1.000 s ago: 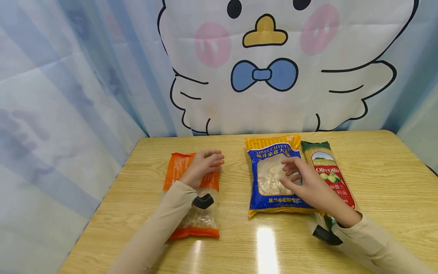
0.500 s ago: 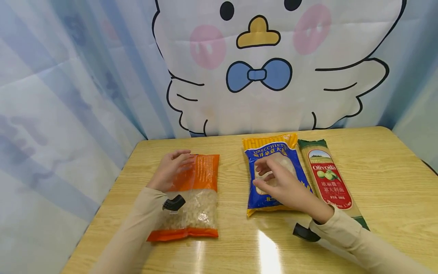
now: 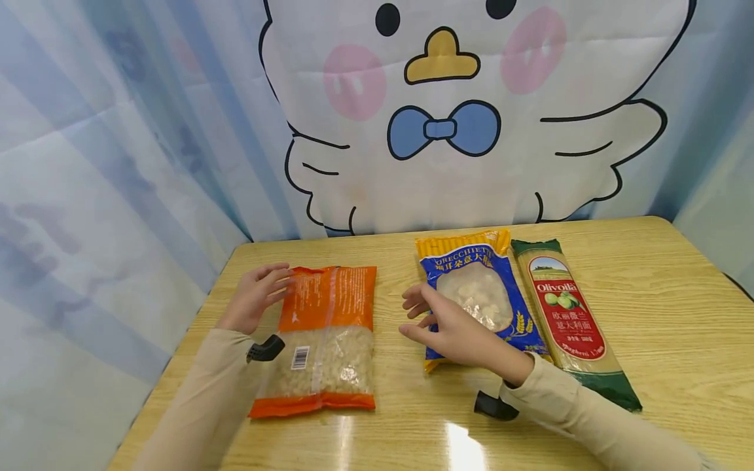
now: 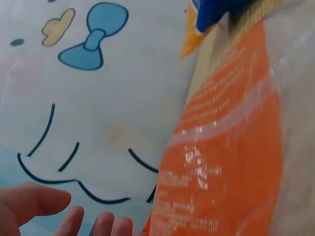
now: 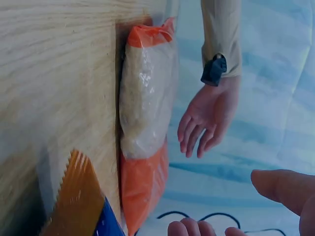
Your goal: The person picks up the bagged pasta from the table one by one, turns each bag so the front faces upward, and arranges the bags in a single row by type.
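Observation:
My left hand (image 3: 256, 297) hovers by the upper left edge of an orange and clear bag (image 3: 330, 327) with pale contents and a barcode. Its fingers are relaxed and hold nothing. In the head view my right hand (image 3: 450, 327) overlaps the left side of a blue and yellow orecchiette bag (image 3: 480, 294); thumb and fingers are apart with nothing between them. To the right of that lies a long spaghetti pack (image 3: 568, 314) with a red label and green ends. The right wrist view shows the left hand (image 5: 211, 115) raised beside the orange bag (image 5: 145, 93).
All three packs lie on a light wooden table (image 3: 677, 314). Behind it hangs a curtain (image 3: 442, 183) printed with a white cartoon figure wearing a blue bow tie. Each wrist carries a black device, such as the left wrist camera (image 3: 265, 348).
Both hands have moved left, empty. My left hand has gone from over the orange bag to its left edge; the right has uncovered the spaghetti pack and much of the orecchiette bag.

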### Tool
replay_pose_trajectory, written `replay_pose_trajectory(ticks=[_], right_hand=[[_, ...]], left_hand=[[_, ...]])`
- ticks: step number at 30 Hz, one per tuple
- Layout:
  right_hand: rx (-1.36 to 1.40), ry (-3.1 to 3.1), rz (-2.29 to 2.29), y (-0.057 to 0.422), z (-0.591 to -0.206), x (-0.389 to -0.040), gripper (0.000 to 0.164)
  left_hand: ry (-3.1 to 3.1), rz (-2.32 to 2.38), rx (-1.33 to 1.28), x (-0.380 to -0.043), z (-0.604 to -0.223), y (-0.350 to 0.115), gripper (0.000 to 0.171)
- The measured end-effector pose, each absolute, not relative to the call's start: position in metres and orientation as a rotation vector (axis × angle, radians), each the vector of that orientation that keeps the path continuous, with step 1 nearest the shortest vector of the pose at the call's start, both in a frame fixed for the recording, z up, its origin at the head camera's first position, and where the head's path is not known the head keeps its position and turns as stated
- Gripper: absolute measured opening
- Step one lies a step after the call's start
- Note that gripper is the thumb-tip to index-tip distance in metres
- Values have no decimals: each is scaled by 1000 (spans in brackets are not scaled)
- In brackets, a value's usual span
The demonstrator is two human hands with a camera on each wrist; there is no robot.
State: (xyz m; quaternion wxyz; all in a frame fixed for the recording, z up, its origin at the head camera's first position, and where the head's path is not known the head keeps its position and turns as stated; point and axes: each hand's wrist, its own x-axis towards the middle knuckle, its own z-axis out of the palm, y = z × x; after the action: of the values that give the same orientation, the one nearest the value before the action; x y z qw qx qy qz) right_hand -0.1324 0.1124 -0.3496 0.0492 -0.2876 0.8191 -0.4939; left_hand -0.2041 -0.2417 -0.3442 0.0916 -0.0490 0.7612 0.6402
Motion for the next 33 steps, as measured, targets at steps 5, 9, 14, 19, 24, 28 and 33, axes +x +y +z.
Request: replay_pose_trajectory(ticks=[5, 9, 14, 19, 24, 28, 33], right_hand=[[-827, 2396, -1506, 100, -356, -129, 44], [-758, 2336, -1489, 90, -361, -125, 49], [-696, 2313, -1454, 80, -369, -122, 50], [-626, 2270, -1441, 70, -376, -123, 51], [-532, 2176, -1491, 62, -381, -123, 58], [-453, 2107, -1537, 56, -383, -123, 62], [-409, 2066, -1588, 49, -386, -124, 66]], left_hand=[[2293, 1872, -165, -204, -351, -255, 58], [2283, 1879, -208, -203, -357, -262, 58], [2290, 1867, -239, -204, -365, -268, 59], [2275, 1860, -262, -205, -371, -272, 59], [2240, 1855, -291, -205, -376, -275, 60], [2238, 1830, -293, -205, -380, -276, 60], [2246, 1771, -251, -203, -381, -275, 61]])
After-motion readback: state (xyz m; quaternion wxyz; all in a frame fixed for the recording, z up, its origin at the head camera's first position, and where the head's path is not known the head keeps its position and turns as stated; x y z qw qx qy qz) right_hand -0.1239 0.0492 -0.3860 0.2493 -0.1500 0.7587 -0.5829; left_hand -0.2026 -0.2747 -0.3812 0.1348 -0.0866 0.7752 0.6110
